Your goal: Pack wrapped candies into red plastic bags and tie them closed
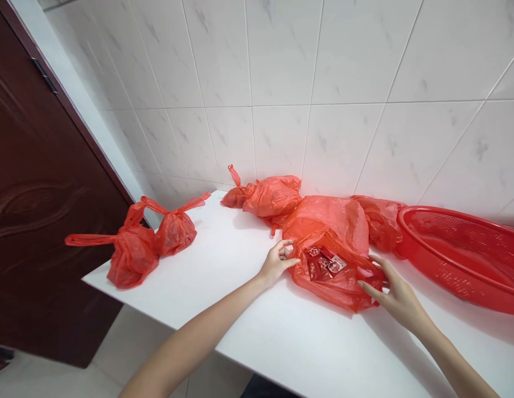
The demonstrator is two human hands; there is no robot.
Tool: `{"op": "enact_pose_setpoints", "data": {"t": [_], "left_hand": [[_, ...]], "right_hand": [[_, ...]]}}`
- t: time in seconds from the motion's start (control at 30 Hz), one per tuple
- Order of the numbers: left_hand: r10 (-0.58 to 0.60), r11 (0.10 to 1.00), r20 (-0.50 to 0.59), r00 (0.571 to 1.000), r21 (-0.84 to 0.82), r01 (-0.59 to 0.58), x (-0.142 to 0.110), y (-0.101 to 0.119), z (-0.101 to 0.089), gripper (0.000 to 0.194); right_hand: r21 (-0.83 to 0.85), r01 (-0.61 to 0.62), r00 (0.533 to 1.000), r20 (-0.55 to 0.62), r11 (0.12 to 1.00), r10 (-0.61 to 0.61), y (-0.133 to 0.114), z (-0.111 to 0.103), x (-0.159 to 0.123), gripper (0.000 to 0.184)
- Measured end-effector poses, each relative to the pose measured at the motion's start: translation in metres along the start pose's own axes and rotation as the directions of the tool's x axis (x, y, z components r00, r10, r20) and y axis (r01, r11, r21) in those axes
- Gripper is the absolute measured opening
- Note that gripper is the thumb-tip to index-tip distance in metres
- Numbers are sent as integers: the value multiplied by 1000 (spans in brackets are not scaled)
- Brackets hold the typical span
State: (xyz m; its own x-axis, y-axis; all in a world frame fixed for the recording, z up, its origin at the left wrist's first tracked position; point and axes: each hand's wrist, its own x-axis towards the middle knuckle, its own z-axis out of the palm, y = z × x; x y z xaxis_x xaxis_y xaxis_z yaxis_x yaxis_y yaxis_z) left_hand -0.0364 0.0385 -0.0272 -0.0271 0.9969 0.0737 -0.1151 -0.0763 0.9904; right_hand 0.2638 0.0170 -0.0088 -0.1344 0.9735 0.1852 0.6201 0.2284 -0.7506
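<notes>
A large red plastic bag [329,229] lies on the white table [224,265] with its mouth toward me. Small red packets [323,264] show inside the opening. My left hand [277,260] pinches the bag's left rim, fingers curled on the plastic. My right hand [392,293] grips the right rim of the same opening, fingers pressed into the film. Both hands hold the mouth apart.
Two knotted red bags [149,240] sit at the table's left corner. Another tied red bag [265,196] lies against the tiled wall. A red mesh basket [468,257] stands at the right. A dark wooden door [37,210] is at the left, beyond the table's edge.
</notes>
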Motion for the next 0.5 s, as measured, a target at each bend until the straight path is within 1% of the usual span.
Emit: {"op": "enact_pose_setpoints", "data": {"t": [0.13, 0.23, 0.33, 0.5], "left_hand": [[64, 983, -63, 996, 175, -53, -6, -1, -4, 53], [122, 957, -93, 988, 277, -92, -10, 0, -6, 48], [173, 931, -100, 980, 340, -130, -12, 2, -9, 45], [193, 911, -95, 977, 386, -142, -13, 4, -11, 44]], "right_hand": [[16, -27, 1000, 2, 1000, 27, 0, -1, -2, 70], [42, -28, 1000, 3, 999, 28, -1, -1, -2, 71], [57, -5, 1000, -2, 998, 5, -3, -2, -1, 70], [40, 16, 1000, -22, 999, -16, 1, -2, -1, 72]]}}
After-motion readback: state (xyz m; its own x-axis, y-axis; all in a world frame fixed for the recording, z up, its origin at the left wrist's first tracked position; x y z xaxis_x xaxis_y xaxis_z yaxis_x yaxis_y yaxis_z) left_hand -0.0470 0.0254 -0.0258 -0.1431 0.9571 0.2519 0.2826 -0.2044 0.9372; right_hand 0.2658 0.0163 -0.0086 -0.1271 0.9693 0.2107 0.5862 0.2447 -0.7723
